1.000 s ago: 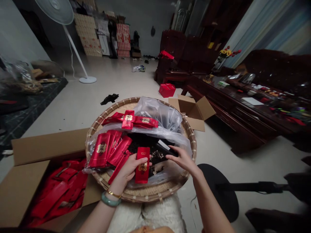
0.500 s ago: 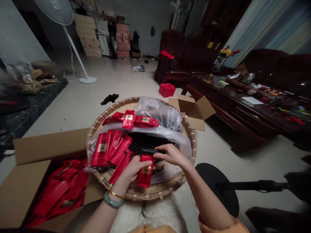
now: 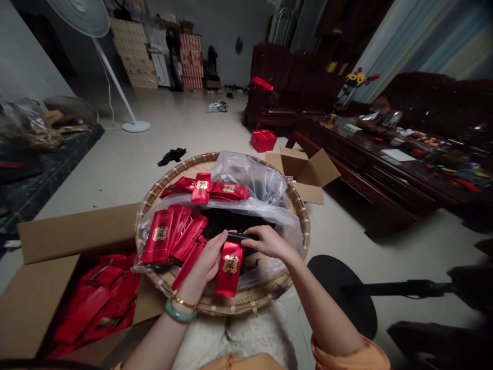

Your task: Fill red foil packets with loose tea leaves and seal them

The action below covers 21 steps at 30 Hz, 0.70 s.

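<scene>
Just above the near rim of a round woven bamboo tray (image 3: 254, 303), my left hand (image 3: 208, 262) is closed at the upper left edge of a red foil packet (image 3: 229, 270) with a pale label and dark writing. A black bar-shaped thing (image 3: 241, 237) lies across the top of this packet. My right hand (image 3: 267, 241) grips its right end, and my left thumb touches its left end. My left fingers are partly hidden behind the packet. Behind both hands, a clear plastic bag (image 3: 250, 177) holds dark loose leaves (image 3: 219, 221). More red packets (image 3: 159, 234) lie at its left.
An open cardboard box (image 3: 46, 298) full of red packets stands at the left. Another open box (image 3: 308, 174) and a red box (image 3: 263, 140) are beyond the tray. A black stand base (image 3: 342, 293) is at the right, near a dark wooden table (image 3: 354, 174).
My left thumb has moved off the packet's front up to the left end of the black bar. The bar now lies across the packet's top, and the packet's label shows fully.
</scene>
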Each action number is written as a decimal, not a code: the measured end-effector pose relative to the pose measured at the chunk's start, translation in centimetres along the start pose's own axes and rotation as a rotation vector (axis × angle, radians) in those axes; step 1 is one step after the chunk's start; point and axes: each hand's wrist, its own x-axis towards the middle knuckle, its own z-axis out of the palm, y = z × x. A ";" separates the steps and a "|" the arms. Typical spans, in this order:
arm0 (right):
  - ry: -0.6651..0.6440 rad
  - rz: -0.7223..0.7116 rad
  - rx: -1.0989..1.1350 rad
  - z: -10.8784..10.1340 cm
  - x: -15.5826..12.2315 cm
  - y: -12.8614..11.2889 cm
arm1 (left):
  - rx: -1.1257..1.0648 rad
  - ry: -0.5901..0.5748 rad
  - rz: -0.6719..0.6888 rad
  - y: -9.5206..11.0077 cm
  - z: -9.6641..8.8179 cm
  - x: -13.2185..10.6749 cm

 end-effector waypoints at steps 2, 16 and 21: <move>0.016 0.024 -0.033 0.3 0.2 -0.3 | 0.002 -0.001 0.015 -0.1 0.0 0.2; 0.059 0.041 -0.001 1.0 0.9 -0.9 | -0.013 0.014 0.001 0.5 0.1 0.5; 0.055 0.039 -0.010 1.1 0.9 -1.1 | -0.020 0.017 -0.015 0.3 -0.2 0.5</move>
